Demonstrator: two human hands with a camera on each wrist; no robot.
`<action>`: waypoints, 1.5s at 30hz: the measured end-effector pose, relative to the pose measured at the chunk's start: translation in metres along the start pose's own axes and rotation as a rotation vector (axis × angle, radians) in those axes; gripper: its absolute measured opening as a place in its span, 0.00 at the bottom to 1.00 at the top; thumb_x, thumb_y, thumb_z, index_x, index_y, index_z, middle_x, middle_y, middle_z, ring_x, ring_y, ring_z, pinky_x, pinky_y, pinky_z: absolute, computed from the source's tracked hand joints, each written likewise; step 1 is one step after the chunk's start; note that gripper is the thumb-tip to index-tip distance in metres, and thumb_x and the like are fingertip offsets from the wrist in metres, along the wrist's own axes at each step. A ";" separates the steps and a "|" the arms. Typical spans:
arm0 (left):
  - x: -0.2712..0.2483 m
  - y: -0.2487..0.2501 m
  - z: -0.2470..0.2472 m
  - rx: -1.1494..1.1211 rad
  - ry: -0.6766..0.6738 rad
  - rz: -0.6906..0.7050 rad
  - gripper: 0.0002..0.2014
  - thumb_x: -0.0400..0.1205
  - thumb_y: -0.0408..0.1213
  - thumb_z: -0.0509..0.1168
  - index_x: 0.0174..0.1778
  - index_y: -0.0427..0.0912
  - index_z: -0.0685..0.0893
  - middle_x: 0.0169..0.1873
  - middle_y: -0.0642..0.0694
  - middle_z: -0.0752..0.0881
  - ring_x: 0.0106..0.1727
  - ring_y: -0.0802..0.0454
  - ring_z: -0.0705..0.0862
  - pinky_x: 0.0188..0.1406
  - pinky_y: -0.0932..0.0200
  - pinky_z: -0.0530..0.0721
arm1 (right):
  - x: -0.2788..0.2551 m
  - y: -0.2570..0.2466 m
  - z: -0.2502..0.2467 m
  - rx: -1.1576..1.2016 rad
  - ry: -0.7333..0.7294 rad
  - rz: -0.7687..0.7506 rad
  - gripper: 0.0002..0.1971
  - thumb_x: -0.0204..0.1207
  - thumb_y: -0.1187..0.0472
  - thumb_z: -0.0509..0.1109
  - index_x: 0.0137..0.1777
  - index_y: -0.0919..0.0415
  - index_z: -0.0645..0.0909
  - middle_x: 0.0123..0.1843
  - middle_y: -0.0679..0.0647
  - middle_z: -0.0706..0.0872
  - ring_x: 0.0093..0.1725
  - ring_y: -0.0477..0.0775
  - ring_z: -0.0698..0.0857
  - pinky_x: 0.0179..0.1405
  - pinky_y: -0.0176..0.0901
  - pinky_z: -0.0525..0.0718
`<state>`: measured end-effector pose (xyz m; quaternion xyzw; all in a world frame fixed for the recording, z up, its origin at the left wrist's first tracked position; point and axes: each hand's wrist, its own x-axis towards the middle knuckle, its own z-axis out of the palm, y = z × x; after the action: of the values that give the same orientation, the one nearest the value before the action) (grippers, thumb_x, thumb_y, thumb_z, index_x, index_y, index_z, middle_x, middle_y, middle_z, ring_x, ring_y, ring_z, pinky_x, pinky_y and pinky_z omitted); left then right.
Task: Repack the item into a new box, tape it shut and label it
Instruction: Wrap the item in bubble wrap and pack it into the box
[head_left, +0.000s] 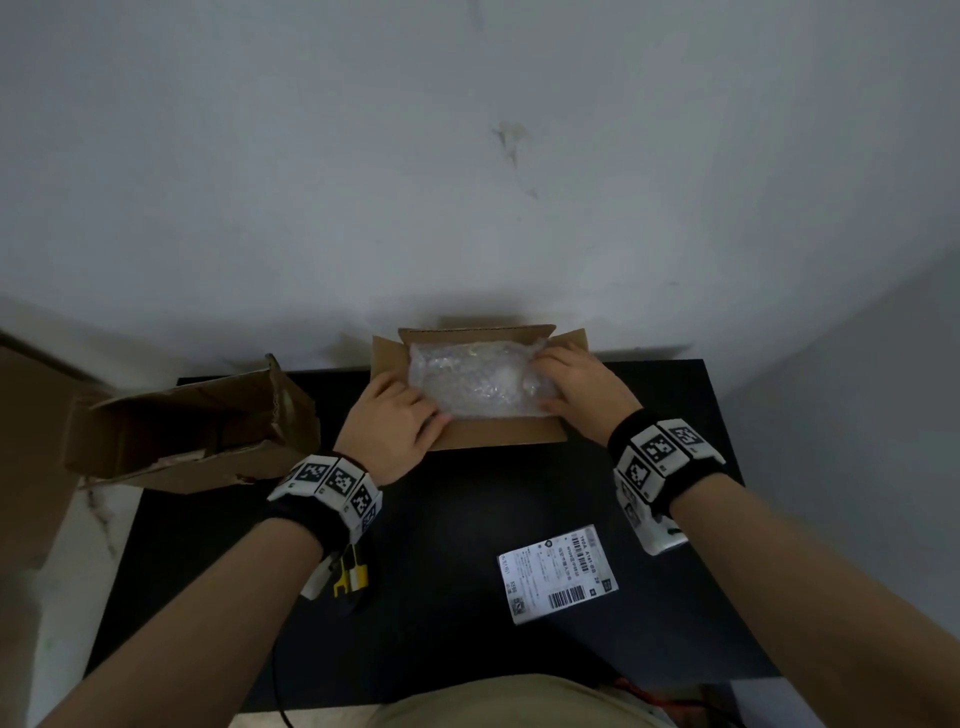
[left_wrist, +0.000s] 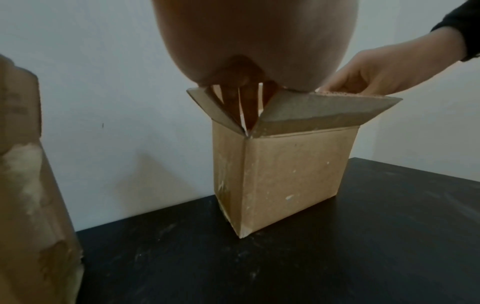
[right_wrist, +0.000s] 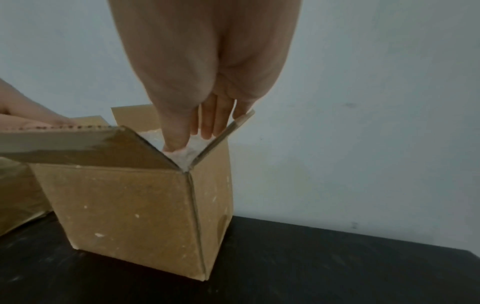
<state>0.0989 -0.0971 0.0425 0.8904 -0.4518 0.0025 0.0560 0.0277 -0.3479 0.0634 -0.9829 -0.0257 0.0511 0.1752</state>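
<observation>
A new brown cardboard box (head_left: 498, 436) stands at the table's far edge with its flaps open. The bubble-wrapped item (head_left: 478, 384) lies inside it, filling the opening. My left hand (head_left: 400, 415) grips the item's left end, fingers curled down into the box (left_wrist: 291, 174) and thumb along the front. My right hand (head_left: 576, 384) presses its straight fingers (right_wrist: 207, 123) on the item's (right_wrist: 187, 156) right end, inside the right flap. A white shipping label (head_left: 558, 579) lies flat on the table nearer me, to the right.
The torn old box (head_left: 197, 431) lies on its side at the table's left edge, open toward me. The black table (head_left: 467, 519) stands against a pale wall. A yellow-and-black object (head_left: 353, 571) shows under my left wrist.
</observation>
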 end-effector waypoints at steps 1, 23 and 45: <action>-0.001 0.002 -0.001 0.011 0.012 -0.001 0.25 0.84 0.52 0.46 0.35 0.48 0.86 0.34 0.51 0.88 0.41 0.51 0.86 0.70 0.51 0.66 | -0.001 0.001 -0.002 -0.018 -0.020 0.009 0.26 0.73 0.62 0.73 0.71 0.62 0.74 0.73 0.57 0.75 0.74 0.57 0.71 0.76 0.44 0.61; 0.007 0.010 -0.012 0.128 -0.283 -0.216 0.24 0.84 0.58 0.45 0.56 0.58 0.86 0.82 0.35 0.47 0.82 0.37 0.45 0.80 0.42 0.38 | -0.006 0.002 0.005 -0.163 0.004 0.031 0.33 0.75 0.57 0.71 0.78 0.63 0.63 0.80 0.58 0.66 0.80 0.56 0.63 0.79 0.44 0.54; 0.021 0.012 -0.003 0.094 -0.212 -0.204 0.17 0.83 0.52 0.54 0.55 0.50 0.85 0.63 0.48 0.81 0.69 0.48 0.74 0.78 0.35 0.38 | 0.016 0.002 0.001 -0.325 -0.023 0.006 0.35 0.67 0.53 0.77 0.73 0.60 0.70 0.71 0.58 0.76 0.73 0.58 0.71 0.80 0.49 0.52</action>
<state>0.1021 -0.1204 0.0479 0.9286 -0.3616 -0.0763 -0.0337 0.0432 -0.3487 0.0605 -0.9977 -0.0328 0.0578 0.0137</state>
